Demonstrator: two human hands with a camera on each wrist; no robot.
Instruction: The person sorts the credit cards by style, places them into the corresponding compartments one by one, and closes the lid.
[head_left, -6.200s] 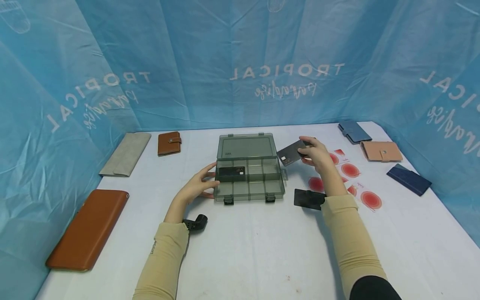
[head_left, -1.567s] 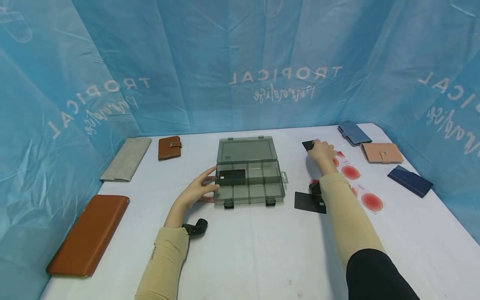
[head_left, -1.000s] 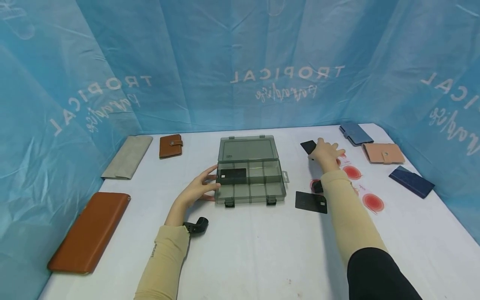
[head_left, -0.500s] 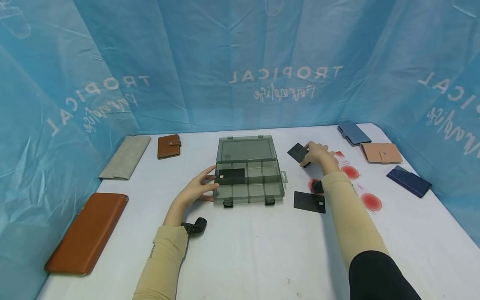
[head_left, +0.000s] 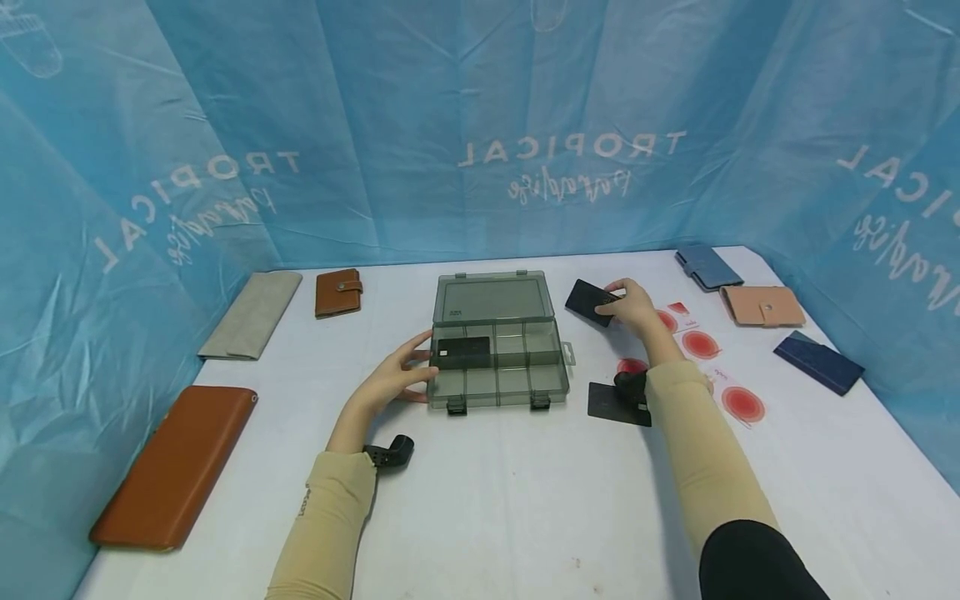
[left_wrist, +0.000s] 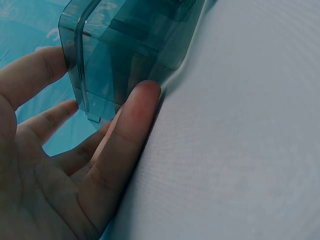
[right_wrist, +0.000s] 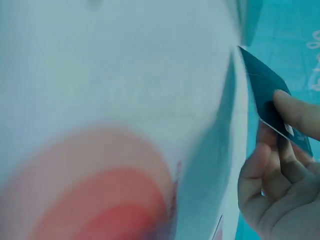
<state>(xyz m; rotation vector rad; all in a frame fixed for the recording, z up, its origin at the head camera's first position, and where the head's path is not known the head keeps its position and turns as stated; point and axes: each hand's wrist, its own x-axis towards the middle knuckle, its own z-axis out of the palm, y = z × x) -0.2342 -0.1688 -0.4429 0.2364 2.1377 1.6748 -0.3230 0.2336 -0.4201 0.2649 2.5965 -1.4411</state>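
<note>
A clear grey-green plastic organizer box [head_left: 498, 387] lies with its lid back in the middle of the table. One black card [head_left: 463, 353] sits in its upper left compartment. My left hand [head_left: 392, 375] rests against the box's left side, fingers spread and touching the wall; the left wrist view shows the thumb [left_wrist: 142, 107] low on the wall. Right of the box, my right hand [head_left: 636, 310] pinches a black card [head_left: 590, 302] above the table. In the right wrist view this card [right_wrist: 265, 87] is between thumb and fingers. Another black card [head_left: 611, 406] lies flat near the right wrist.
Several red-and-white cards [head_left: 742, 403] lie right of the right hand. A blue wallet [head_left: 708, 267], pink wallet [head_left: 763, 305] and navy wallet [head_left: 819, 362] are at far right. Grey [head_left: 252, 314], small brown [head_left: 338, 292] and large brown [head_left: 176, 467] wallets are at left.
Six seconds ago the right hand held a card beside the box. Since then it has reached over to the right, and it has now come back left with a black card. The left hand has stayed.
</note>
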